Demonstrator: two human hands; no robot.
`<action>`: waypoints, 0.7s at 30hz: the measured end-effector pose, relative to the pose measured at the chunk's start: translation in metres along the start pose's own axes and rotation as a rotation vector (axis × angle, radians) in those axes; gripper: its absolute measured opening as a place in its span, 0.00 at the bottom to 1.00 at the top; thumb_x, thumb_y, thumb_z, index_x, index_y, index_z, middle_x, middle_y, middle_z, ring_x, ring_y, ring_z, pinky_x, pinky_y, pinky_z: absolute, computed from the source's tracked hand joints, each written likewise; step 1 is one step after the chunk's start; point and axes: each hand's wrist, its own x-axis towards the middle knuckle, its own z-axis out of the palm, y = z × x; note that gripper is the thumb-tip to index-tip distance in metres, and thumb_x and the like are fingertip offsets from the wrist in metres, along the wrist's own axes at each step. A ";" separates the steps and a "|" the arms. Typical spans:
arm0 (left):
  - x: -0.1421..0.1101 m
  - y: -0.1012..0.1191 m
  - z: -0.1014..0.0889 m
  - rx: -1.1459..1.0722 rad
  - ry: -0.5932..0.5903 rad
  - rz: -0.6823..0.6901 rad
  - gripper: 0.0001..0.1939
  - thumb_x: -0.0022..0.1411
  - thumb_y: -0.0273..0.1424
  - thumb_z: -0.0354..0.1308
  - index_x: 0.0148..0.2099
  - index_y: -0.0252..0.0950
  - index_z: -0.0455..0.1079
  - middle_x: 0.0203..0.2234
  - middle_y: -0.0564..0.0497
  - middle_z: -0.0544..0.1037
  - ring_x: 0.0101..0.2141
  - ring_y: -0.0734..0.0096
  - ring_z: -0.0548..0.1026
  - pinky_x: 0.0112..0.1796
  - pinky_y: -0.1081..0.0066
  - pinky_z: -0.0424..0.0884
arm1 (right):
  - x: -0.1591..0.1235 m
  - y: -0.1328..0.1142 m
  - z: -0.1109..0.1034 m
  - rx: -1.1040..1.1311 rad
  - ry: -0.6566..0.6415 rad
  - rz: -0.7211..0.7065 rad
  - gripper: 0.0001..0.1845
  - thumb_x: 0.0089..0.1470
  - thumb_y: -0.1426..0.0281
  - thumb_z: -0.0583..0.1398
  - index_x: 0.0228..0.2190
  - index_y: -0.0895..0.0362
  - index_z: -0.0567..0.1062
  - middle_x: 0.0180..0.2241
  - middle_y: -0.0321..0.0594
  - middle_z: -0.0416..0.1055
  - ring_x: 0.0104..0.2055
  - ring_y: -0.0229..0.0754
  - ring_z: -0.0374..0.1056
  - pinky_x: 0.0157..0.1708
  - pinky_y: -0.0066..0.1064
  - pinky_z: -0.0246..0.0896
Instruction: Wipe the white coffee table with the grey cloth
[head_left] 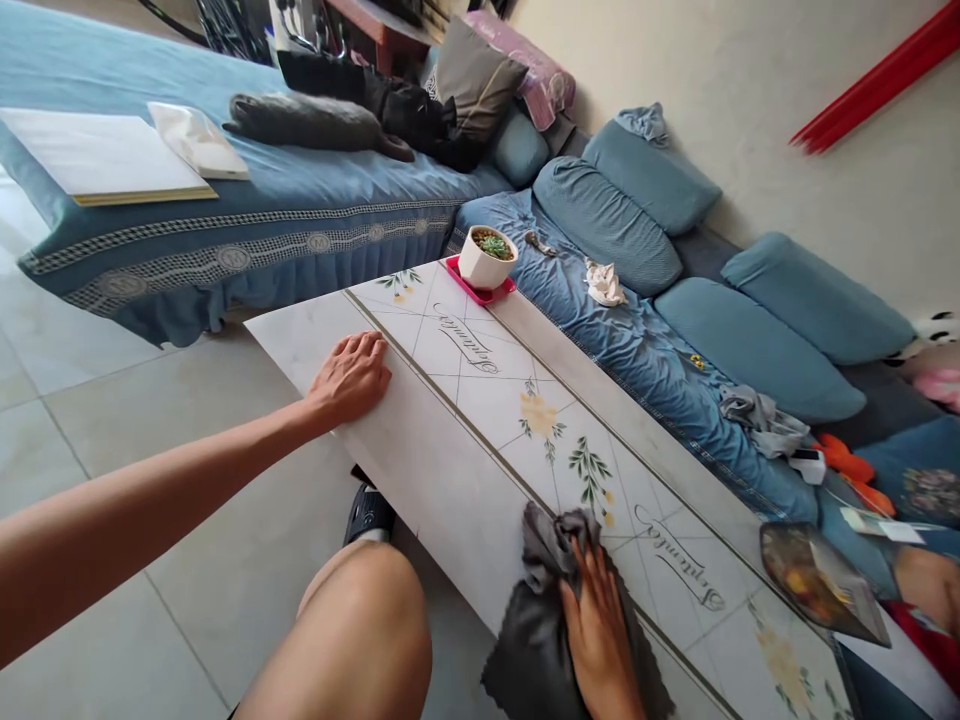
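One grey cloth lies bunched on a long white patterned tabletop, gripped against it by the right hand, fingers closed over the fabric — the left hand rests open and empty near the table's edge. At the table's far end, a potted succulent stands on a pink coaster.

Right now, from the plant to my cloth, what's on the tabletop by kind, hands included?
Hands: 2, left hand and right hand
Grey cloth: 1
Plant pot: 1
Pink saucer: 1
Total: 5
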 end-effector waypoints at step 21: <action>-0.001 -0.001 0.001 0.003 0.018 -0.004 0.26 0.75 0.32 0.46 0.70 0.33 0.70 0.72 0.34 0.73 0.71 0.43 0.70 0.74 0.46 0.62 | 0.025 -0.057 0.017 -0.001 -0.010 -0.117 0.37 0.81 0.56 0.49 0.84 0.38 0.47 0.82 0.36 0.53 0.84 0.57 0.47 0.79 0.64 0.57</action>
